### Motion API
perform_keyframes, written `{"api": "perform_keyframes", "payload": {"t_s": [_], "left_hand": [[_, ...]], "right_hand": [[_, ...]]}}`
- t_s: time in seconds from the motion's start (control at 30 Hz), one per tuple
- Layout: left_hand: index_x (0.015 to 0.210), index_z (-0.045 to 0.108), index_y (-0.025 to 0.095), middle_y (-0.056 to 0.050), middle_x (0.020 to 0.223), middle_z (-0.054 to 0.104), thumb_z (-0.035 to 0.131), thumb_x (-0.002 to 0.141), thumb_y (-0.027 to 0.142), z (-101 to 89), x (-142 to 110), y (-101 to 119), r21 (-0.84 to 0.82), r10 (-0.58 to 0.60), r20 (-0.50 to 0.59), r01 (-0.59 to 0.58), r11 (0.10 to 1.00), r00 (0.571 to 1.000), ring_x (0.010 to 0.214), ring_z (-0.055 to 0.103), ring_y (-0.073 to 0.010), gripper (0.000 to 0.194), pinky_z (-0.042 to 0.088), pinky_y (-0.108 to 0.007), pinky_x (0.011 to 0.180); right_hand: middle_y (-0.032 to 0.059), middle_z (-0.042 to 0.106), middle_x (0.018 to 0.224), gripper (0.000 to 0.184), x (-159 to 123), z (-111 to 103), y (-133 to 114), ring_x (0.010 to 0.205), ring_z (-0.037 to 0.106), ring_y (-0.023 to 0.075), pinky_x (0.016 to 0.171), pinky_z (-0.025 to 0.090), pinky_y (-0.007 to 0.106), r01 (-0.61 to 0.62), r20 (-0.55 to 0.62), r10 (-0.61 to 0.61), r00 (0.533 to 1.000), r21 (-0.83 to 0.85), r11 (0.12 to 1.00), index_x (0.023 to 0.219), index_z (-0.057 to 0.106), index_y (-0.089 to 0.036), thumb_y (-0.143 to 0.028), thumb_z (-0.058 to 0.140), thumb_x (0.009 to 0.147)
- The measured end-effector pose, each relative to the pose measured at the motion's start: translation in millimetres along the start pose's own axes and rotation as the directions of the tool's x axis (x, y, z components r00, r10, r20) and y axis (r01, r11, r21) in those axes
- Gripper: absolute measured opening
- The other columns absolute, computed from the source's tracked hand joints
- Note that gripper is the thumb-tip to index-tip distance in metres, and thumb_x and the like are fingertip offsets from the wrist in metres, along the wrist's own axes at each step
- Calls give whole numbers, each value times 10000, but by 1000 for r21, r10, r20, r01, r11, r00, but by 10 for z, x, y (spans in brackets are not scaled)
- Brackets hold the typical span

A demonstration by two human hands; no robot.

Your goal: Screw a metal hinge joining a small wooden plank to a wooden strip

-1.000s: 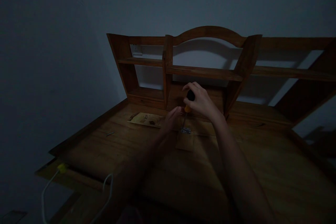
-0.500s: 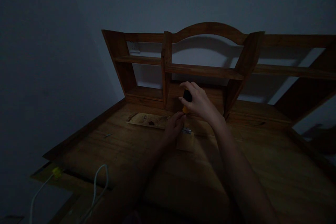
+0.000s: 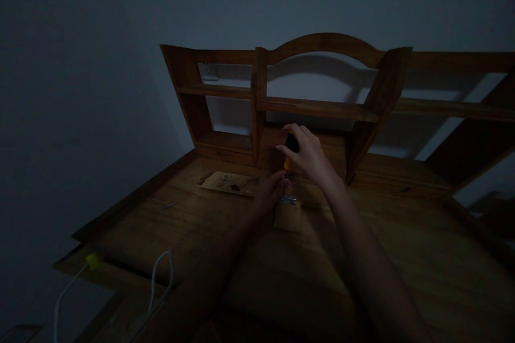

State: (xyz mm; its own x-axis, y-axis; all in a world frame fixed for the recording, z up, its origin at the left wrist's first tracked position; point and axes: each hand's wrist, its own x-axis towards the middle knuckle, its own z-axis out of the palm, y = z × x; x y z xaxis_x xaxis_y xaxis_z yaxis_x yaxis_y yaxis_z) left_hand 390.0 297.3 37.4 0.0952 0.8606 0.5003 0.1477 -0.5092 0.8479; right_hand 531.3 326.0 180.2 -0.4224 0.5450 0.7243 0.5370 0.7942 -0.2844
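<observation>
My right hand [image 3: 308, 153] is wrapped round the black and yellow handle of a screwdriver [image 3: 288, 162], which stands nearly upright. The thumb and fingers of my left hand [image 3: 273, 190] close on the screwdriver's shaft just below the handle. Beneath them lies a small silver metal hinge [image 3: 288, 200], and the shaft points down at its left end. A small square piece of wood [image 3: 287, 217] lies against the near side of the hinge. The tip of the shaft is too dark to make out.
A wooden shelf unit [image 3: 317, 110] stands at the back of the desktop [image 3: 193, 225]. A pale wooden strip [image 3: 229, 183] lies left of my hands. Farther left is a thin metal piece [image 3: 170, 205]. A white cord [image 3: 154, 278] with a yellow end [image 3: 93, 261] hangs at the front left.
My left hand has moved from beside the screwdriver to its shaft, and its fingers have closed there. My right hand keeps hold of the handle. The view has shifted slightly.
</observation>
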Motion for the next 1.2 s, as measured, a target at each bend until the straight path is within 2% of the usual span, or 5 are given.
{"api": "perform_keyframes", "payload": {"t_s": [0.27,0.67,0.9,1.07,1.2], "left_hand": [[1176,634,197,-56,953,707,480,987,462,-20,-17,29,14,4,34,-4,1000,999,860,647,-177,361,509,-280,771],[1129,656,208,-52,990,713,449,996,475,-69,-14,85,64,-5,29,4,998,1000,921,655,-195,363,523,-305,825],[1158,668,230,-60,1108,693,478,986,460,-85,-8,110,23,-3,-74,4,1000,997,1030,626,-211,344,486,-327,934],[1132,691,229,-58,1138,703,557,955,449,-65,2,156,-140,-67,-121,50,989,990,1095,628,-228,313,480,-345,976],[1189,685,226,-63,1225,692,625,922,441,-14,48,204,-285,-104,-93,74,956,990,1189,609,-256,348,476,-369,1022]], "right_hand": [[119,601,1295,527,-1,-228,-19,1194,571,284,1016,457,455,-23,144,27,989,-29,999,1457,442,-220,-248,530,938],[110,650,1177,445,3,-133,-120,1022,638,286,881,500,417,-56,78,70,994,-166,985,1384,540,-261,-428,541,972],[115,640,1129,372,-5,-152,-90,1028,630,282,917,489,422,-14,60,22,998,-119,993,1326,578,-240,-331,520,969],[131,576,1279,459,-19,-149,-128,1092,599,288,967,467,463,-10,89,9,996,9,1000,1402,399,-218,-247,446,946],[120,583,1202,334,-23,-130,-118,1067,594,281,964,475,460,-6,100,9,995,-30,1000,1287,490,-212,-267,423,964]]}}
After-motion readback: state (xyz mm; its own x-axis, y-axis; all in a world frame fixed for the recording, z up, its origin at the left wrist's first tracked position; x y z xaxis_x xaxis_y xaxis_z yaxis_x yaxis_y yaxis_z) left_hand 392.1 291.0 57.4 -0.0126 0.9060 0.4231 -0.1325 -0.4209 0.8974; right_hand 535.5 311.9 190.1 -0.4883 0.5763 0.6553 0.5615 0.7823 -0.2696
